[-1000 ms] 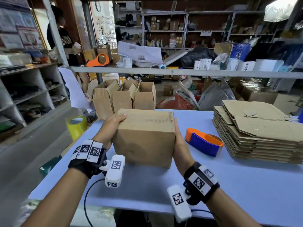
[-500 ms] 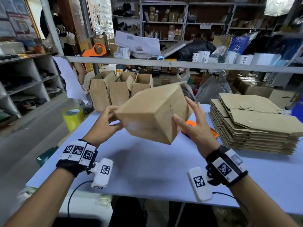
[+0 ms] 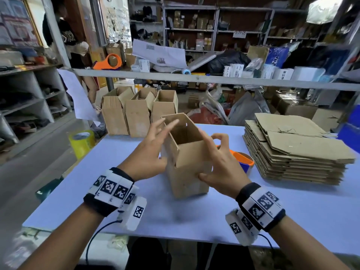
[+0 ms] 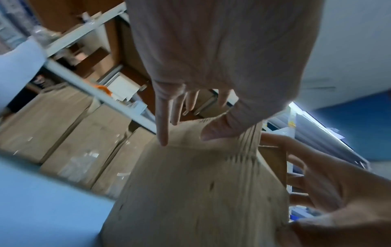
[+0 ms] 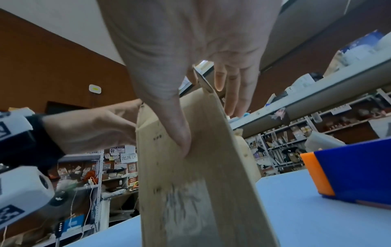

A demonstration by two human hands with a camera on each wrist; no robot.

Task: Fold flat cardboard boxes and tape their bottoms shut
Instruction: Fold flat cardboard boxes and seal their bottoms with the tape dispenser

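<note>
The fingers of the left hand are spread and nearly straight, laid loosely against the left wall and far flap of the box; nothing is gripped by them, and in the left wrist view only the thumb tip is seen pressed on the cardboard. The right hand is also loose: its thumb is laid flat on the near face of the box, while its curled fingers hover beside the right wall, and whether they touch it cannot be told. The box is thus steadied rather than held, standing upright and open-topped on the blue table, slightly tilted, between the two hands. From here, a tip-over is judged the likeliest fault: the box is tall, light and empty, and a push from one side with no counter-grip could send it over or sliding. The raised flaps could be bent or creased if caught by the spread fingers. Just behind the right hand lies the orange-and-blue tape dispenser, against which the box could be knocked if it is swept to the right. The stack of flat cardboard is near on the right, and the row of finished boxes stands at the far table edge; a careless shove towards them could topple one off the table.
</note>
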